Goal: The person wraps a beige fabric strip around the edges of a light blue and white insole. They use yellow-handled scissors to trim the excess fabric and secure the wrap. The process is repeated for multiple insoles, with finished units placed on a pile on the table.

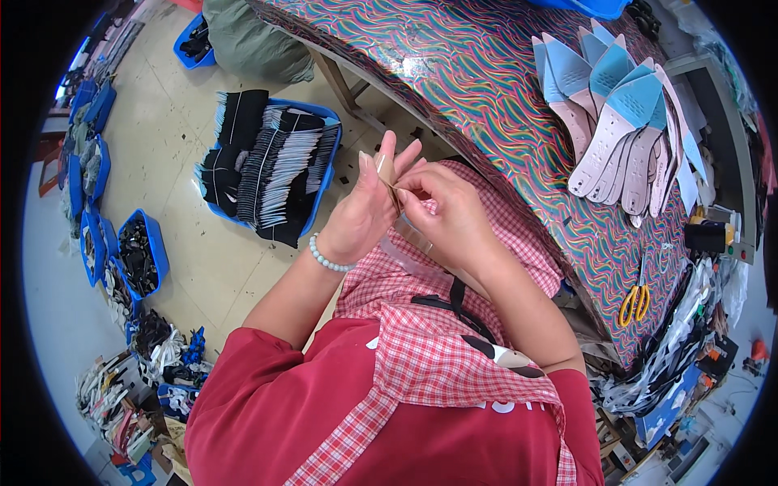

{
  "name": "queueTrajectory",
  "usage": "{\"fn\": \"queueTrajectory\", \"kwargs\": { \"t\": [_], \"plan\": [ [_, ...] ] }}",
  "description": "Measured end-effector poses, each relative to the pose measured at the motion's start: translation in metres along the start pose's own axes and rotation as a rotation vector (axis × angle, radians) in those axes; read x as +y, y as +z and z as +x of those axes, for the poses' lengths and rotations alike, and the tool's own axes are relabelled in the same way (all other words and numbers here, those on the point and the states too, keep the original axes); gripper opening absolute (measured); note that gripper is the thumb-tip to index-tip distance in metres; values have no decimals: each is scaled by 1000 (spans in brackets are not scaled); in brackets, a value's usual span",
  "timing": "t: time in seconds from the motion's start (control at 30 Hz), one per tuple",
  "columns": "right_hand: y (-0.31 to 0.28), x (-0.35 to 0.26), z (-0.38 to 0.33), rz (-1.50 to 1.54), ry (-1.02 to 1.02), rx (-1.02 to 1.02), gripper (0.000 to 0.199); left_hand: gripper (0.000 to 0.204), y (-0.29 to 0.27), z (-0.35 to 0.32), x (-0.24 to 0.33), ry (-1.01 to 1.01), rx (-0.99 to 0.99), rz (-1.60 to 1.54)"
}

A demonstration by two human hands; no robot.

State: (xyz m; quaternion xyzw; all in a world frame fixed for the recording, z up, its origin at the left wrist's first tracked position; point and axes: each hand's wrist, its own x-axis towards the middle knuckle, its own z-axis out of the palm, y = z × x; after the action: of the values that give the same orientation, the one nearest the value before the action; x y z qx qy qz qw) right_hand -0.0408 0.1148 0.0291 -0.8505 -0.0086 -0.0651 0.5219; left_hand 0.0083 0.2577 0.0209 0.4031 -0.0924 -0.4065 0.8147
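My left hand (363, 212), with a bead bracelet at its wrist, is raised over my lap. Between its thumb and fingers sits a small tan flat piece (386, 172), whose kind I cannot make out; the fingertips point up. My right hand (450, 209) pinches the lower edge of this piece, thumb and forefinger together, touching the left hand. Beneath the hands lies my red checked apron (381, 283). A translucent strip (412, 257) hangs over the apron, just under the right hand.
A patterned table (478, 89) runs along my right, bearing pink-and-blue insole-shaped pieces (624, 121) and yellow-handled scissors (634, 304). On the floor to the left stands a blue bin (328, 174) of bundled black pieces (263, 162). A grey-green sack (255, 44) and another blue bin (162, 251) are beyond.
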Motion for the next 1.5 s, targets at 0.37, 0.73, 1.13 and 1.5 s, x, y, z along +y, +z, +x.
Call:
{"fn": "queueTrajectory", "kwargs": {
  "t": [0.37,0.73,1.13,1.5],
  "plan": [
    [-6,1,3,190,87,-60,16,79,-2,0,-1,2,-26,43],
    [-8,4,2,248,166,-113,10,76,-2,-2,-2,-34,-21,-6],
    [-10,-12,-2,-86,37,-53,12,59,-7,-8,-6,13,-26,276],
    [-145,-5,-7,1669,-6,204,15,20,-206,-53,-81,-40,735,-464]
  ]
}}
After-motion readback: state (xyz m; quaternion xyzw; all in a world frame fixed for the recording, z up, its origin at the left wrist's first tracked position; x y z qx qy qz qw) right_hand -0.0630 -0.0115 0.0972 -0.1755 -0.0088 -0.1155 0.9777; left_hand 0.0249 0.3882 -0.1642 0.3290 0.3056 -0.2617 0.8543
